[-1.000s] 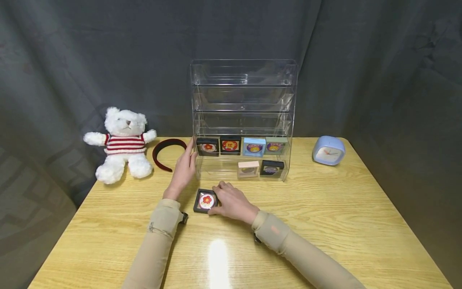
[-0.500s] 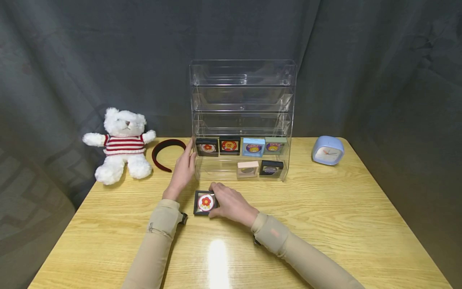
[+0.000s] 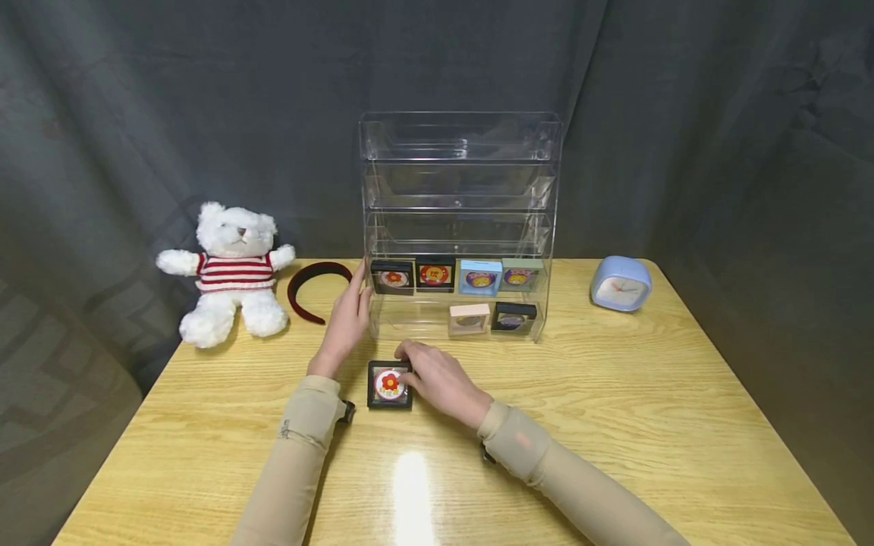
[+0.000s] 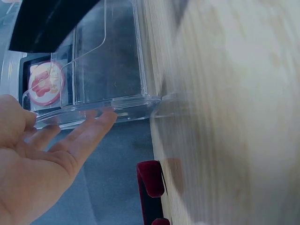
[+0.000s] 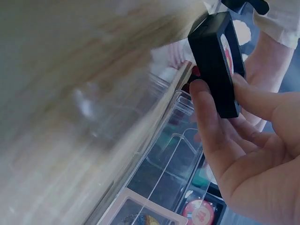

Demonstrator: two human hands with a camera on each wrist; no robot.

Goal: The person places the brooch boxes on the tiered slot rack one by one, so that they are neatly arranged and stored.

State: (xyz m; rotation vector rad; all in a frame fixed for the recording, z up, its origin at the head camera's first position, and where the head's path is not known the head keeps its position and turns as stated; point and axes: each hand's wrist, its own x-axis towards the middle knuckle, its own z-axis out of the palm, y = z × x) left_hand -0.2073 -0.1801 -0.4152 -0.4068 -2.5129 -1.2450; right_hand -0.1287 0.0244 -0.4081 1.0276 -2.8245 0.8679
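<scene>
My right hand [image 3: 444, 383] holds a small black square display case [image 3: 386, 387] over the table in front of the rack. Behind its window is a round white badge with a red flower. The right wrist view shows the case [image 5: 212, 65] pinched between thumb and fingers, the thumb on the window side. My left hand [image 3: 346, 326] touches the left side of a clear acrylic tiered rack [image 3: 459, 203]. In the left wrist view, the fairly straight fingers [image 4: 96, 133] lie along the rack's side edge.
Several badge cases, including a light blue case [image 3: 480, 279], fill the rack's fourth tier. A pink case [image 3: 469, 320] and a black case [image 3: 514, 318] stand in the bottom tier. Left are a white teddy bear [image 3: 235, 273] and dark red headband [image 3: 295, 292]; right, a blue clock [image 3: 620, 283].
The black case has turned from slightly tilted to square with the rack and come slightly nearer. My right thumb has shifted up onto its face. The left hand stays at the rack.
</scene>
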